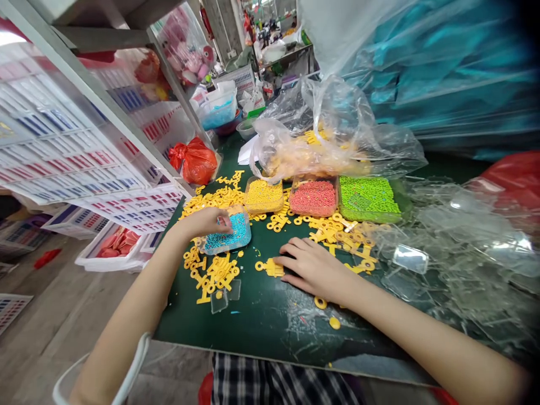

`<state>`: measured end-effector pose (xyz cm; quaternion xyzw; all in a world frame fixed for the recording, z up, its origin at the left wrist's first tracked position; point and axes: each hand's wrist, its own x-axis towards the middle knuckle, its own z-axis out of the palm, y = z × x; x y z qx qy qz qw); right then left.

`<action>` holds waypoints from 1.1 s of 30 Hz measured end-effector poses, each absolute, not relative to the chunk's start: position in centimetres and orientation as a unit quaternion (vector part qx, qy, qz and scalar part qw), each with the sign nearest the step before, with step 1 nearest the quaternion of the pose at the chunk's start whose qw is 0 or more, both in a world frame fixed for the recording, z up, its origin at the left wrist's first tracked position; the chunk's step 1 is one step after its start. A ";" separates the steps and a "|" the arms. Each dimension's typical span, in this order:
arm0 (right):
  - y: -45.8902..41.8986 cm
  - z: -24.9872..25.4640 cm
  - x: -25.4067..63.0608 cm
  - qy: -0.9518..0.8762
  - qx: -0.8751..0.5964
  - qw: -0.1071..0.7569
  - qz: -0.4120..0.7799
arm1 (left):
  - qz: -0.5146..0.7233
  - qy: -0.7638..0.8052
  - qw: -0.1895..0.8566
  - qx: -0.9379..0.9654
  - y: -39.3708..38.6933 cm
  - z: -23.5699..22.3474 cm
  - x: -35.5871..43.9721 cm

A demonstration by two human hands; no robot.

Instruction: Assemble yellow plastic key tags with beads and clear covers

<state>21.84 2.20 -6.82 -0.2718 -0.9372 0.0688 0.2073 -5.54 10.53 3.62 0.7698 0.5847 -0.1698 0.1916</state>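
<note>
My left hand (pixel 208 221) reaches over a clear tray of blue beads (pixel 238 236), its fingers bent together in a pinch above the beads. Whatever is between the fingertips is too small to make out. On the green table my right hand (pixel 312 264) lies palm down with fingers spread, the fingertips touching the edge of a yellow plastic piece with a ring end (pixel 270 268). Behind the hands stand trays of yellow beads (pixel 264 195), red beads (pixel 313 197) and green beads (pixel 369 197). Loose yellow plastic pieces (pixel 219 271) lie around the blue tray.
Clear plastic pieces (pixel 459 247) are heaped on the right. An open plastic bag (pixel 337 152) of yellow parts sits behind the trays. A red bag (pixel 194 160) stands by the shelf post at left, near white baskets (pixel 126 208). The table's front edge (pixel 253 355) faces me.
</note>
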 end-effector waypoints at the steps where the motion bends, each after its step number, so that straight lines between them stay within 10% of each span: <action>1: 2.2 -6.8 21.9 -0.936 -0.276 0.206 0.071 | -0.174 0.589 0.200 0.764 10.4 3.9 -5.7; 33: 2.2 -7.2 21.9 -0.924 -0.310 0.208 0.076 | -0.082 0.617 0.130 0.772 7.8 1.6 -5.5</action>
